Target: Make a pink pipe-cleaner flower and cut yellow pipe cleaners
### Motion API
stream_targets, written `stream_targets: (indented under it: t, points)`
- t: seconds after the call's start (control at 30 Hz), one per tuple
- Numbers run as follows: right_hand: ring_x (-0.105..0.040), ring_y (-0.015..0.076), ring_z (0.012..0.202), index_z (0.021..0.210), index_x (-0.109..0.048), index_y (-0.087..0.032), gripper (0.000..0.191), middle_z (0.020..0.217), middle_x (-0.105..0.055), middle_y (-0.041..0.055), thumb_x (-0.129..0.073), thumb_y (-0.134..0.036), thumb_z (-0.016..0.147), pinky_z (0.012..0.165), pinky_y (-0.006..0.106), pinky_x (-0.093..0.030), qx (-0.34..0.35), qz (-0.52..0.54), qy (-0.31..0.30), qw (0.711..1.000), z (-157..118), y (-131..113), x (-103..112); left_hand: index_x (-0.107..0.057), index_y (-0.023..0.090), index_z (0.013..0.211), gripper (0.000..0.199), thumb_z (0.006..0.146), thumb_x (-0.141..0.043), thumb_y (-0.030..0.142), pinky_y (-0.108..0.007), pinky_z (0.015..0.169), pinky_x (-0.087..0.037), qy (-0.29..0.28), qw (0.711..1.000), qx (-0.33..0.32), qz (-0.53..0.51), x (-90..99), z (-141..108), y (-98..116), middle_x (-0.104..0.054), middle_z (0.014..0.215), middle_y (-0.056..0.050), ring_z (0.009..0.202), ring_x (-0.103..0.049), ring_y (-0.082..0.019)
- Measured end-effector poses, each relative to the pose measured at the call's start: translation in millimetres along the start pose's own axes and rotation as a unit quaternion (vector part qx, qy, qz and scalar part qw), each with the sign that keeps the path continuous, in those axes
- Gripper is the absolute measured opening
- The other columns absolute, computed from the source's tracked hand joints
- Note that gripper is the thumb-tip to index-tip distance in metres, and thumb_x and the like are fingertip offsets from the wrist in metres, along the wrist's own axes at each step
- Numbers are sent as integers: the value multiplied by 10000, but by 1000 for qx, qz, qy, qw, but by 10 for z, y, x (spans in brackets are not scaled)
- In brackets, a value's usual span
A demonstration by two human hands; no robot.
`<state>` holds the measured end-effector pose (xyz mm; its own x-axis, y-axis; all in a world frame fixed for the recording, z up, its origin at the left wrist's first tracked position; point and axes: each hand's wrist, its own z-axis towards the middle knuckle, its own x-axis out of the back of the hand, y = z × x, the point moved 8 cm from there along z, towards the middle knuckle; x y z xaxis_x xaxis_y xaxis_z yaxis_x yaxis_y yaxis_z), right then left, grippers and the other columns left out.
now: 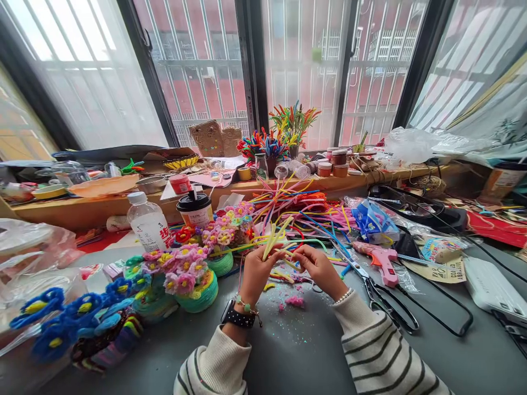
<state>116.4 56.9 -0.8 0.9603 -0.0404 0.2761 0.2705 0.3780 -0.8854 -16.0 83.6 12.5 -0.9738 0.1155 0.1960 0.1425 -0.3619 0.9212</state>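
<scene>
My left hand (258,272) is closed around a small bunch of pale yellow pipe cleaners (276,237), whose ends fan upward above the fingers. Just to its right, my right hand (319,267) pinches a pale yellow length near the bunch; the fingertips of both hands are close together. Behind the hands lies a big loose heap of coloured pipe cleaners (288,200) in pink, orange, blue and yellow. Pink fuzzy scraps (295,301) and glitter are scattered on the grey table (284,362) below my wrists.
At left stand pots of pipe-cleaner flowers, pink (187,269) and blue (84,307), near a plastic bottle (148,222) and a lidded cup (195,207). To the right lie black-handled scissors (389,307), a pink glue gun (381,262) with a cord, and a white power bank (496,285).
</scene>
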Motion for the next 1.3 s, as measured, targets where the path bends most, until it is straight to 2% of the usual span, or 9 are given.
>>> stream_targets:
  t: [0.17, 0.63, 0.7, 0.77, 0.87, 0.93, 1.1, 1.2, 1.3]
  points:
    - [-479, 96, 537, 722, -537, -168, 203, 645, -505, -7, -412, -311, 795, 535, 218, -379, -1, -27, -18, 999, -4, 16, -29, -667, 132, 716, 201, 637, -590, 300, -254, 671, -447, 2, 1000, -10, 20, 10, -13, 56, -667, 733, -51, 715, -592, -175]
    - [-487, 94, 532, 728, -575, -156, 200, 658, -533, 3, -432, -284, 786, 532, 214, -403, 13, -48, -32, 998, -10, 8, -53, -665, 138, 708, 221, 669, -542, 317, -239, 625, -423, -10, 997, -22, 70, -4, 8, 20, -648, 660, -34, 647, -570, -151]
    - [-505, 101, 543, 781, -583, -157, 199, 672, -556, 10, -438, -293, 784, 532, 216, -417, 6, -42, -25, 999, -10, 31, -40, -661, 143, 691, 229, 672, -536, 334, -232, 608, -417, -3, 996, -25, 85, 18, 6, 18, -645, 654, -27, 634, -565, -146]
    - [-533, 119, 620, 887, -575, -163, 218, 769, -590, 34, -472, -312, 765, 555, 223, -441, 9, -38, -7, 999, -9, 36, -10, -654, 146, 683, 238, 668, -538, 353, -226, 597, -413, 15, 995, -20, 94, 64, 8, 4, -647, 658, -23, 633, -567, -145]
    - [-540, 151, 744, 1025, -527, -168, 380, 943, -580, 74, -574, -340, 689, 577, 235, -468, 39, -67, 2, 997, -14, -6, -7, -649, 147, 692, 254, 658, -545, 377, -221, 585, -408, 55, 993, -6, 109, 152, 10, -13, -650, 655, -20, 633, -572, -147]
    - [-539, 165, 753, 1043, -521, -159, 428, 939, -584, 86, -603, -338, 663, 569, 244, -472, 71, -119, -2, 990, -25, -61, -36, -649, 147, 698, 267, 657, -544, 389, -221, 579, -405, 71, 990, 0, 118, 186, 8, -13, -652, 649, -20, 629, -575, -150]
    - [-553, 172, 657, 951, -579, -138, 278, 743, -623, 66, -551, -293, 722, 598, 289, -460, 139, -254, 15, 957, -57, -167, -91, -647, 145, 688, 276, 662, -532, 395, -221, 584, -407, 72, 990, 0, 125, 186, 0, 11, -656, 653, -23, 638, -581, -153]
    - [-575, 185, 702, 921, -593, -144, 235, 762, -642, 70, -532, -280, 740, 652, 299, -452, 167, -272, 38, 947, -70, -196, -78, -648, 153, 685, 272, 669, -523, 394, -218, 574, -400, 81, 987, -5, 136, 191, -9, 30, -656, 649, -17, 631, -578, -149]
    - [-585, 186, 759, 897, -603, -161, 194, 810, -652, 66, -515, -261, 756, 680, 287, -445, 175, -260, 48, 948, -78, -205, -64, -646, 159, 693, 270, 677, -512, 394, -215, 569, -394, 88, 986, -14, 139, 192, -16, 45, -653, 646, -12, 623, -573, -144]
